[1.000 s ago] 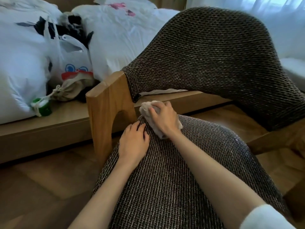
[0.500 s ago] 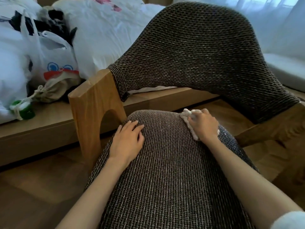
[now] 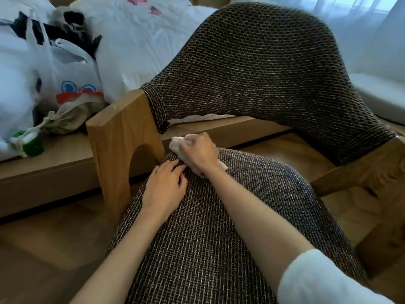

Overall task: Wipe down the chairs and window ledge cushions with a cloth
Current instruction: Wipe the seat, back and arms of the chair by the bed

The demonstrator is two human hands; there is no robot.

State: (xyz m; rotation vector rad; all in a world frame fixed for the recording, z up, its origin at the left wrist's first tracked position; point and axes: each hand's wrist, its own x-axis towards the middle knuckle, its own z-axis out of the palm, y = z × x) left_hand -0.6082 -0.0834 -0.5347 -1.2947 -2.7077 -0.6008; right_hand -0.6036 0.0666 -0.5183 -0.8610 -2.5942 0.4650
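I had the right hand (image 3: 198, 155) bunched round the cloth (image 3: 177, 143) at the far left corner of the seat cushion (image 3: 230, 227) — left hand (image 3: 165, 189) flat, fingers straight, just beside it — the cushion's breadth lay rightward.

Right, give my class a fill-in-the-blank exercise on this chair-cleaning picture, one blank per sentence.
1. The right hand presses a crumpled white ____ against the seat cushion.
2. The left hand lies flat on the cushion and holds ____.
3. The armrest beside the hands is made of ____.
Missing words: cloth; nothing; wood.
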